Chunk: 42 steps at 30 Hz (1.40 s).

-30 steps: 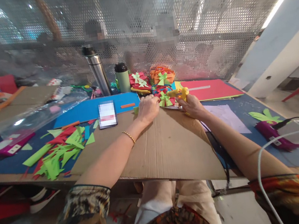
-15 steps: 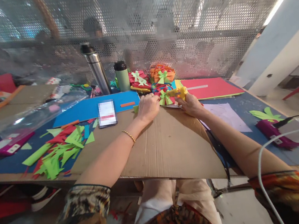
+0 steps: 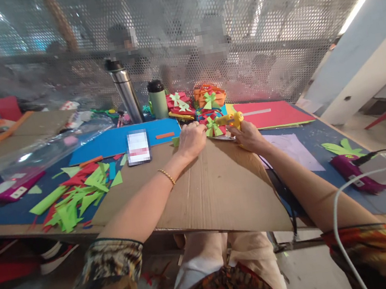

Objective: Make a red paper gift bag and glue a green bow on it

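My right hand [image 3: 251,136] is wrapped round a yellow hot glue gun [image 3: 236,119], its nozzle pointing left. The nozzle is at a small red paper bag with a green paper bow [image 3: 213,126], though I cannot tell if it touches. My left hand [image 3: 192,139] has its fingers closed at the left edge of that red bag, partly hiding it. Both hands are over the far end of a brown cardboard sheet [image 3: 219,194]. Just behind are more decorated paper bags, a red one [image 3: 179,101] and an orange one [image 3: 210,97].
Left of my hands are a phone [image 3: 138,147], blue sheets [image 3: 105,143] and green and red paper scraps [image 3: 77,197]. A steel flask [image 3: 128,93] and green tumbler [image 3: 158,102] stand behind. Red sheets [image 3: 276,114] lie right; cables run by a purple box [image 3: 353,173].
Almost nothing differs. The glue gun and my right hand have shifted very slightly; my left hand stays at the red bag.
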Tool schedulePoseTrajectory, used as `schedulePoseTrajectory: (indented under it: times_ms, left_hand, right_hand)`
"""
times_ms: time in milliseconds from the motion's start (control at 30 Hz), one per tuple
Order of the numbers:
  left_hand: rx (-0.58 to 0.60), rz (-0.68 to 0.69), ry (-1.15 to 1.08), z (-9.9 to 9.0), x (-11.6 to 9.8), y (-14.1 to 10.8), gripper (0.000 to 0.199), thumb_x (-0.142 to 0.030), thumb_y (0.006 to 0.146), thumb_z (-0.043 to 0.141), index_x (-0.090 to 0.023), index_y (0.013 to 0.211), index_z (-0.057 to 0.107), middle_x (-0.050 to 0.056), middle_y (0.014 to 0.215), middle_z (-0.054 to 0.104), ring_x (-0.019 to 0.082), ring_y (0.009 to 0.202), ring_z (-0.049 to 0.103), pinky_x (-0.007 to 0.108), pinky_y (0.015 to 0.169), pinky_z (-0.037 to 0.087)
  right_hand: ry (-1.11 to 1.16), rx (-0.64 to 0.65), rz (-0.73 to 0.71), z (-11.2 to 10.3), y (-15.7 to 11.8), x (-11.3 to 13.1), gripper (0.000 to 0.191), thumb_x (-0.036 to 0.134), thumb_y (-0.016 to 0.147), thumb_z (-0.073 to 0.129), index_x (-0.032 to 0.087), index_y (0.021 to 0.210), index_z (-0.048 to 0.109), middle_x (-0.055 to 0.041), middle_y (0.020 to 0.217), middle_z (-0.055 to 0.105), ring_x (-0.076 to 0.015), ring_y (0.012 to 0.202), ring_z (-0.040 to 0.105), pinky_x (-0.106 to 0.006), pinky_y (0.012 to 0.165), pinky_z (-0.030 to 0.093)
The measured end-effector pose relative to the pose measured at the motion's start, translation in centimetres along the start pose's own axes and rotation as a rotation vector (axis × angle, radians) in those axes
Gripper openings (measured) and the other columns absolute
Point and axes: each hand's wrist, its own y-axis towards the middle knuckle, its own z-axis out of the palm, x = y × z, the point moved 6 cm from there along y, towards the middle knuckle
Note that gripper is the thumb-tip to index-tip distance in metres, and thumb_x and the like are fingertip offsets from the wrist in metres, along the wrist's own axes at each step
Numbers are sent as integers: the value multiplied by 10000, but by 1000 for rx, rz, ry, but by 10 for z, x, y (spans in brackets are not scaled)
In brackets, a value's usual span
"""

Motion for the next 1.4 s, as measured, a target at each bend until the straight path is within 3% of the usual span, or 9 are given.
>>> schedulePoseTrajectory:
  times_ms: [467,733,1167,1400]
  left_hand:
    - [0,13,9,-1,-1,-1,275,-127,991,538,-162,1034,807,135,1048,791,265,1025,713,407,926,492]
    - [4,9,0,-1,-1,-1,273,-122,990,541,-166,1036,806,131,1044,792,261,1030,715,407,938,490]
    - [4,7,0,0,0,-1,272,-112,979,548,-159,1047,807,133,1031,787,258,1033,709,399,940,488]
    - [-1,21,1,-3,-1,-2,270,-131,992,542,-174,1028,806,126,1032,795,262,1034,718,406,925,501]
  right_hand:
    - [-50,-2,102,3,3,-1,412,620,951,503,240,834,607,-84,704,649,-288,741,657,-420,730,501]
    - [-89,-3,84,3,5,1,513,720,949,464,234,875,610,-103,758,679,-283,747,638,-417,735,484]
    - [-111,0,52,-3,0,7,422,637,945,509,237,859,613,-104,770,704,-280,772,651,-372,728,462]
    - [-101,-13,20,-5,0,13,504,694,959,440,234,857,619,-116,804,720,-282,771,653,-379,716,472]
